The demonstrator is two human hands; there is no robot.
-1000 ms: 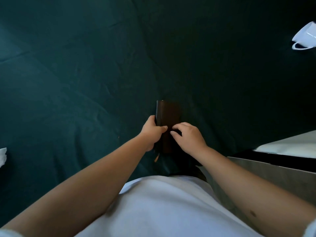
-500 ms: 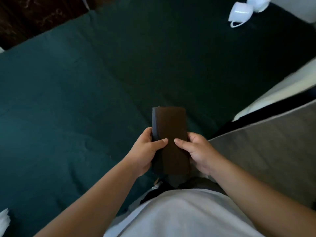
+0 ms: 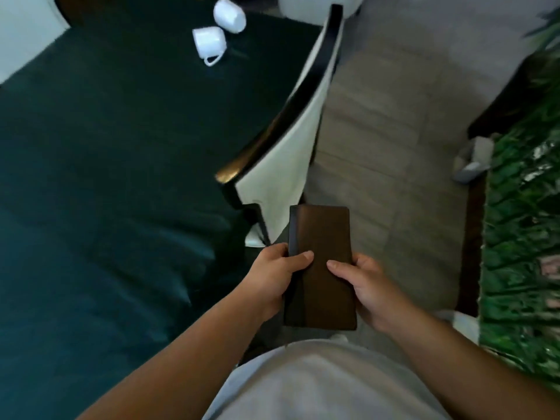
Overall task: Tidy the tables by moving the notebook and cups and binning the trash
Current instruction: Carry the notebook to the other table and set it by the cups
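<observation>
Head view: 2 white cups (image 3: 219, 33) lie tipped on green table (image 3: 106, 177), contents not visible. Brown notebook (image 3: 321, 268) held off table, over floor by chair (image 3: 291, 140). Left hand (image 3: 272, 277) & right hand (image 3: 368, 289) both grip it, thumbs on cover.

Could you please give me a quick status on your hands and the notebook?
Both hands, left and right, in a grip on the brown notebook. Notebook off the table. Two white cups on green tablecloth. Chair ahead.
</observation>
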